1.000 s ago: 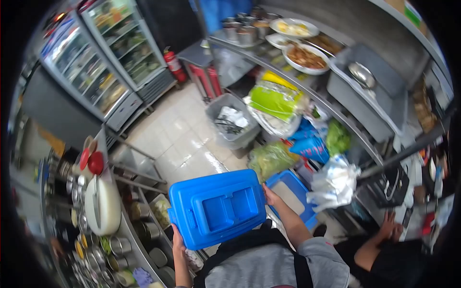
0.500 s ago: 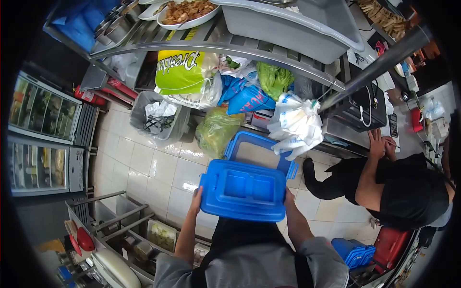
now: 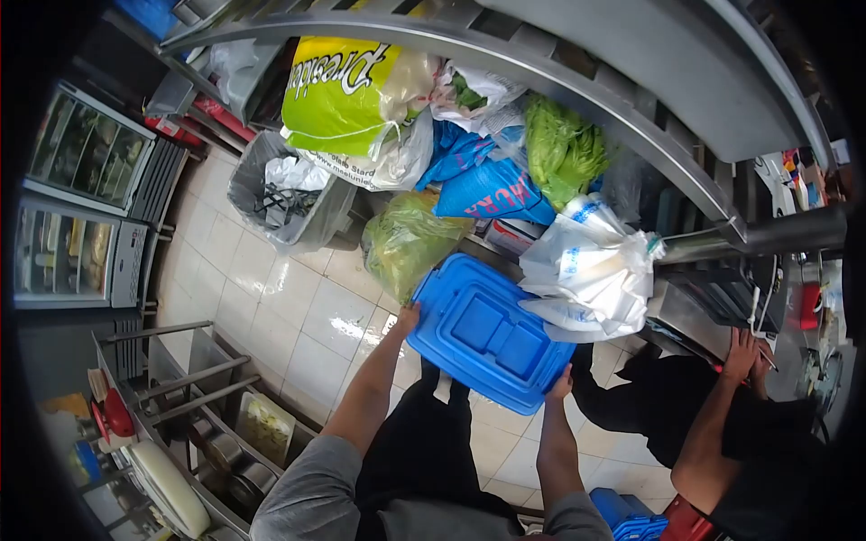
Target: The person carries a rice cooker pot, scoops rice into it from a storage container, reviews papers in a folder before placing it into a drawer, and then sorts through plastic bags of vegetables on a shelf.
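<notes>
A blue plastic lid (image 3: 492, 334) with a recessed panel lies tilted between my hands, low over the floor. My left hand (image 3: 409, 317) grips its left edge, and my right hand (image 3: 561, 383) has hold of its lower right edge. The blue container seen earlier is hidden beneath the lid. Beyond the lid's upper left corner rests a yellowish-green bag (image 3: 410, 243). White plastic bags (image 3: 595, 266) hang close to the lid's right side.
A lined grey bin (image 3: 284, 194) stands on the tiles. Under the metal shelf (image 3: 505, 68) are a green-and-yellow sack (image 3: 338, 99), a blue bag (image 3: 501, 189) and leafy greens (image 3: 564, 149). A co-worker (image 3: 722, 433) is at the right; a metal rack (image 3: 194, 406) stands left.
My hands have moved the lid forward and turned it clockwise, over the container on the floor. The view has shifted closer to the bags under the shelf.
</notes>
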Demonstrator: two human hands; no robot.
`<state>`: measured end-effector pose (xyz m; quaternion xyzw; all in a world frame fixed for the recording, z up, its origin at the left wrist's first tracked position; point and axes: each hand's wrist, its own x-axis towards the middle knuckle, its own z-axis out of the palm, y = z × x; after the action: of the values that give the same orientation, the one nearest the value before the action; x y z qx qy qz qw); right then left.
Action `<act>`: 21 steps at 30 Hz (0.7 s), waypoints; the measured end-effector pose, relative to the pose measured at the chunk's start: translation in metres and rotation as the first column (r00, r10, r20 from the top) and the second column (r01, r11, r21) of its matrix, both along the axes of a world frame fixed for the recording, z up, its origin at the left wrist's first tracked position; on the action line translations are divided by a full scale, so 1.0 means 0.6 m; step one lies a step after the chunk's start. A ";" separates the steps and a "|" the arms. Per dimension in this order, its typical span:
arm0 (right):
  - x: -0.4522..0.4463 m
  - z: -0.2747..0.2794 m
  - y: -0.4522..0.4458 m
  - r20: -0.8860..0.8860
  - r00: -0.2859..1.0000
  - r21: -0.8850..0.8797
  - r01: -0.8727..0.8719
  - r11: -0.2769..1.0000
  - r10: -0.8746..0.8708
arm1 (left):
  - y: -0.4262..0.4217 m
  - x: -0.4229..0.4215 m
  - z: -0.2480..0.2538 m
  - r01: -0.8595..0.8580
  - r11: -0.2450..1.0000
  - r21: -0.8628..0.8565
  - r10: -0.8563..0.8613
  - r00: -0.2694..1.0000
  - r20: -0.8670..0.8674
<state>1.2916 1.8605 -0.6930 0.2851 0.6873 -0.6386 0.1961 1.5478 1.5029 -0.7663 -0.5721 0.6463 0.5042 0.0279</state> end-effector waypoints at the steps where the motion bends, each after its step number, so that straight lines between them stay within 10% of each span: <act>1: 0.000 -0.015 -0.003 -0.035 0.997 0.044 -0.070 0.997 0.072 | 0.001 -0.011 -0.008 -0.006 0.997 -0.075 0.008 1.000 0.025; 5: 0.004 -0.111 0.005 0.178 0.901 0.063 -0.411 0.909 0.395 | 0.001 -0.025 -0.002 -0.116 0.877 0.466 0.156 0.987 -0.048; 6: 0.014 -0.116 -0.007 0.185 0.907 0.052 -0.392 0.918 0.377 | 0.015 -0.025 -0.005 0.052 0.965 0.256 -0.020 0.992 -0.125; 9: 0.024 -0.115 -0.014 0.238 0.840 0.027 -0.507 0.861 0.487 | 0.040 0.001 -0.106 -0.111 0.951 0.287 0.153 0.980 -0.128; 13: 0.030 -0.013 -0.020 0.494 0.557 0.210 -0.821 0.530 0.668 | 0.088 0.075 -0.015 0.123 0.992 -0.008 -0.123 0.988 -0.089; 16: 0.020 -0.135 0.045 0.500 0.136 0.170 -0.984 0.057 0.855 | 0.087 0.205 0.094 0.211 0.968 0.136 -0.232 0.957 0.171; 17: 0.049 -0.014 -0.021 0.798 0.194 0.111 -0.978 0.176 0.571 | 0.096 0.279 0.093 0.293 0.954 0.066 -0.299 0.950 0.094; 21: 0.134 0.091 -0.187 0.811 -0.051 -0.073 -0.997 0.014 0.583 | 0.110 0.558 0.155 -0.058 0.949 0.311 -0.074 0.916 0.394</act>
<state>1.3718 1.7482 -0.6385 0.0208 0.7302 0.0319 0.6822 1.8823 1.5691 -0.6731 -0.6485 0.5399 0.4731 0.2531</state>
